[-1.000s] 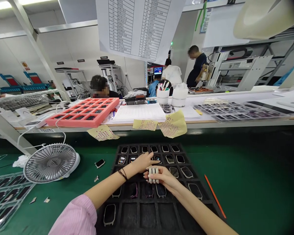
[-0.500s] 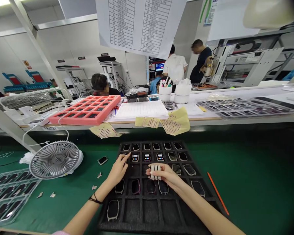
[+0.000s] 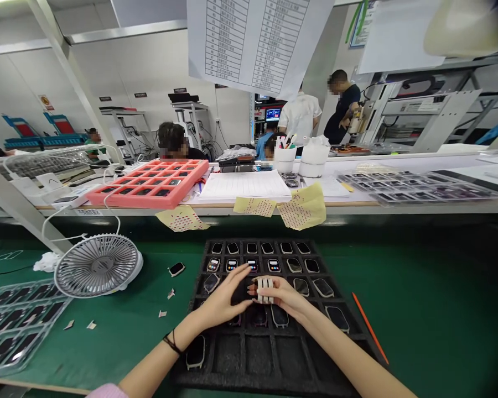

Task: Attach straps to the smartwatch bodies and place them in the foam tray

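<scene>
Holds a small stack of pale-edged smartwatches (image 3: 265,291) on edge in the right hand (image 3: 281,294), with a closed grip of thumb against fingers, above the middle of a black foam tray (image 3: 226,356). Reaches over the tray's left side with the left hand (image 3: 222,303), open and seemingly empty, thumb apart, fingertips by a row of lit smartwatches (image 3: 274,266). Shares the green table (image 3: 419,309) with a fan (image 3: 99,265) at left and an orange stick (image 3: 369,327) at right.

Room brightly lit by overhead lamps (image 3: 45,3); faint sheen on mat (image 3: 398,287); right edge dark, outer view stretched.
</scene>
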{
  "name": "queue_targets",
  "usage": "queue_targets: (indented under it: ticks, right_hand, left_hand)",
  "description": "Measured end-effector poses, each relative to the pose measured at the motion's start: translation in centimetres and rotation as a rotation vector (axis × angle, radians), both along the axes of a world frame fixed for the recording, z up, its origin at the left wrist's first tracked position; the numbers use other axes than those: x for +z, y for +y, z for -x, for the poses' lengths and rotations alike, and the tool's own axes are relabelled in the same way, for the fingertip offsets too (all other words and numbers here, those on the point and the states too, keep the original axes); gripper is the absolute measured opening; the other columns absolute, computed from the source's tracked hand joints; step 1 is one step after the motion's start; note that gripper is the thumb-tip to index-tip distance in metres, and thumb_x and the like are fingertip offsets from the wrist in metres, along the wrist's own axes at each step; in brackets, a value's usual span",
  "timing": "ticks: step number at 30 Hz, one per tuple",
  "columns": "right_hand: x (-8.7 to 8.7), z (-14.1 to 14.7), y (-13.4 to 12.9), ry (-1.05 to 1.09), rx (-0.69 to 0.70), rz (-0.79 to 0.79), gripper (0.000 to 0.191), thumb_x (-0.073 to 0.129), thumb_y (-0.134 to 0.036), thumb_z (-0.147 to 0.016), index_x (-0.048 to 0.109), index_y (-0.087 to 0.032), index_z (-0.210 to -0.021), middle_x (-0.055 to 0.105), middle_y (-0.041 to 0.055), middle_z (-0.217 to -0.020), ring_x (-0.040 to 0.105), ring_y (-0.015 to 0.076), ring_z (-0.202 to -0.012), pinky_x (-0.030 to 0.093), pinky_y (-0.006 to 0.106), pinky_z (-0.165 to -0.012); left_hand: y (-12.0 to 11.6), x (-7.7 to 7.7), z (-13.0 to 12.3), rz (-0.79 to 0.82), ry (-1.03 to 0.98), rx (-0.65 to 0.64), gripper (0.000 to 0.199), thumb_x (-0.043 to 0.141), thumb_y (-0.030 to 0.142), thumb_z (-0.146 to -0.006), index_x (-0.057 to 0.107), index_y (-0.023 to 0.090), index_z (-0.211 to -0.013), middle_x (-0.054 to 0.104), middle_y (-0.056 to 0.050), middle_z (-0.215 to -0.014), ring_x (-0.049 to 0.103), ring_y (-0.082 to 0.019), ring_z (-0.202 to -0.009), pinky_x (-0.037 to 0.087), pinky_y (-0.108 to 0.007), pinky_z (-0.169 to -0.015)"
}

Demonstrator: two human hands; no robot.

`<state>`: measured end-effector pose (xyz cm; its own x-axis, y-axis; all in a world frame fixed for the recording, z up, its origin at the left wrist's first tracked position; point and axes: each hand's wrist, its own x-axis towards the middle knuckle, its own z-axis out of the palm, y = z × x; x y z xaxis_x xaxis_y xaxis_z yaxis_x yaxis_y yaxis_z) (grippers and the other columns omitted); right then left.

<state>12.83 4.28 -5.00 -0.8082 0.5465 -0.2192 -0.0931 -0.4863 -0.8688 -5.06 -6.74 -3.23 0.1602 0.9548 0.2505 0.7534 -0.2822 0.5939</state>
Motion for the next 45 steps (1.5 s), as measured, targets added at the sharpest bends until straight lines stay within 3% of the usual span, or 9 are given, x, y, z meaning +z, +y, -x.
queue_targets:
  ticks: [3, 6, 14, 20, 26, 33, 36, 39, 45]
  right_hand:
    - [0.0, 0.0, -0.3, 0.0, 0.005, -0.052, 0.053, 0.09, -0.039, -0.044, 0.07, -0.017, -0.088, 0.071, 0.0069, -0.081, 0.069, 0.0287, -0.085, 0.055, 0.043, -0.079]
    - [-0.2, 0.0, -0.2, -0.023, -0.032, -0.125, 0.054, 0.086, -0.05, -0.049, 0.069, -0.018, -0.09, 0.07, 0.0062, -0.079, 0.069, 0.026, -0.078, 0.056, 0.037, -0.068]
    - [-1.2, -0.9, 2.0, -0.153, -0.198, -0.443, 0.061, 0.05, -0.073, -0.075, 0.066, -0.019, -0.098, 0.065, 0.0055, -0.075, 0.065, 0.0231, -0.066, 0.054, 0.039, -0.065]
    - [-2.8, -1.3, 3.4, -0.311, -0.267, -0.801, 0.047, 0.051, -0.063, -0.078, 0.068, -0.019, -0.079, 0.062, 0.0084, -0.088, 0.058, 0.0279, -0.095, 0.041, 0.043, -0.093]
    - [-3.9, -0.5, 3.3, -0.442, -0.205, -1.017, 0.028, 0.048, -0.039, -0.086, 0.064, -0.021, -0.101, 0.064, 0.0051, -0.081, 0.063, 0.0244, -0.084, 0.047, 0.039, -0.082]
    - [-1.3, -2.9, 3.6, -0.709, -0.27, -1.315, 0.018, 0.048, -0.028, -0.087, 0.064, -0.02, -0.089, 0.06, 0.0111, -0.098, 0.057, 0.0277, -0.099, 0.043, 0.041, -0.091]
    - [-0.4, -6.2, 4.6, -0.973, -0.36, -1.339, 0.024, 0.04, -0.027, -0.09, 0.061, -0.015, -0.086, 0.059, 0.0172, -0.09, 0.057, 0.0343, -0.092, 0.043, 0.048, -0.082]
    - [-0.9, -8.8, 5.0, -1.217, -0.398, -1.294, 0.024, 0.043, -0.026, -0.087, 0.059, -0.008, -0.089, 0.059, 0.0256, -0.088, 0.057, 0.0426, -0.088, 0.044, 0.051, -0.072]
    - [-3.2, -10.1, 5.1, -1.304, -0.353, -1.208, 0.027, 0.044, -0.03, -0.088, 0.056, -0.01, -0.101, 0.064, 0.0224, -0.098, 0.062, 0.0358, -0.093, 0.046, 0.041, -0.072]
  left_hand:
    - [1.3, 0.6, -2.1, 0.004, -0.11, -0.127, 0.066, 0.066, 0.022, -0.08, 0.039, 0.024, -0.139, 0.047, -0.01, -0.142, 0.043, -0.022, -0.132, 0.04, -0.039, -0.11]
    - [2.7, 0.3, -2.8, -0.056, -0.165, -0.11, 0.053, 0.07, 0.018, -0.075, 0.055, 0.021, -0.125, 0.061, -0.008, -0.126, 0.056, -0.021, -0.118, 0.046, -0.035, -0.103]
    - [4.4, -0.8, -1.3, -0.055, 0.133, 0.023, 0.058, 0.074, 0.025, -0.073, 0.055, 0.018, -0.127, 0.064, -0.01, -0.124, 0.06, -0.023, -0.114, 0.049, -0.037, -0.1]
    - [4.9, -2.0, -0.6, 0.003, 0.257, 0.001, 0.066, 0.076, 0.033, -0.073, 0.05, 0.018, -0.132, 0.063, -0.012, -0.124, 0.06, -0.022, -0.113, 0.05, -0.034, -0.097]
    - [2.7, -1.7, 2.7, -0.007, 0.404, 0.068, 0.068, 0.067, 0.041, -0.08, 0.04, 0.023, -0.14, 0.063, -0.012, -0.121, 0.058, -0.027, -0.112, 0.046, -0.042, -0.095]
    - [0.0, -2.0, 4.4, -0.039, 0.532, 0.127, 0.045, 0.047, 0.041, -0.093, 0.046, 0.026, -0.135, 0.055, -0.009, -0.132, 0.051, -0.023, -0.121, 0.042, -0.038, -0.1]
    - [-0.9, -1.5, 4.8, 0.007, 0.625, 0.342, 0.038, 0.04, 0.034, -0.096, 0.049, 0.024, -0.131, 0.06, -0.009, -0.12, 0.058, -0.023, -0.107, 0.046, -0.034, -0.088]
    - [-1.4, -1.4, 5.0, 0.073, 0.682, 0.491, 0.033, 0.04, 0.032, -0.095, 0.057, 0.019, -0.121, 0.064, -0.01, -0.106, 0.061, -0.024, -0.096, 0.046, -0.035, -0.08]
    - [-1.2, -2.1, 3.8, 0.115, 0.724, 0.602, 0.032, 0.04, 0.029, -0.093, 0.06, 0.013, -0.113, 0.068, -0.011, -0.079, 0.064, -0.026, -0.08, 0.04, -0.036, -0.074]
